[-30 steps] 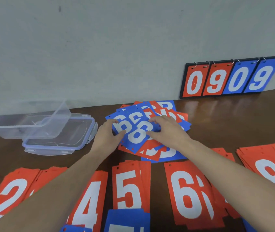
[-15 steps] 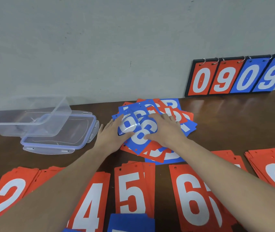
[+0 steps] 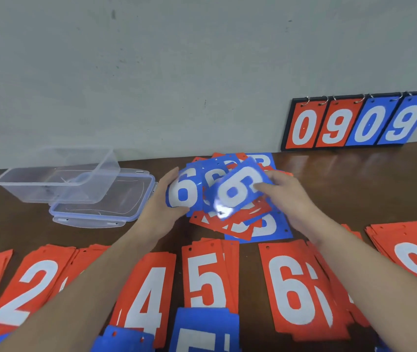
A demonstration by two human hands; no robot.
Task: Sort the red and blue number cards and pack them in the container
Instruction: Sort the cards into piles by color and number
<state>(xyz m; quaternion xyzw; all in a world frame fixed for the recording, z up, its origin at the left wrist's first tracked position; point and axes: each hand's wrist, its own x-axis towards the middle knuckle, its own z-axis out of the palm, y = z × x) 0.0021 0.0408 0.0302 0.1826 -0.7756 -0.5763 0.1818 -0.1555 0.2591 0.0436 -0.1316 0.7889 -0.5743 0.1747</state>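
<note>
A loose heap of red and blue number cards (image 3: 258, 227) lies at the table's middle back. Above it my left hand (image 3: 163, 207) grips a fan of blue 6 cards (image 3: 184, 193) by their left edge. My right hand (image 3: 286, 196) pinches the frontmost blue 6 card (image 3: 238, 189) at its right side, tilted and raised off the heap. Sorted red stacks lie in a row near me: 2 (image 3: 32, 288), 4 (image 3: 146, 295), 5 (image 3: 207, 275), 6 (image 3: 296, 288), 8 (image 3: 416, 252). Blue stacks (image 3: 207, 329) show at the bottom edge.
A clear plastic container (image 3: 57, 179) stands at the back left, partly on its blue-rimmed lid (image 3: 105, 207). A ringed scoreboard reading 0909 (image 3: 357, 123) leans on the wall at the back right. The wall closes the table's far side.
Both hands have lifted the blue 6 cards off the heap, where they lay pressed flat before. The cards now tilt up toward me and the front one is drawn rightward.
</note>
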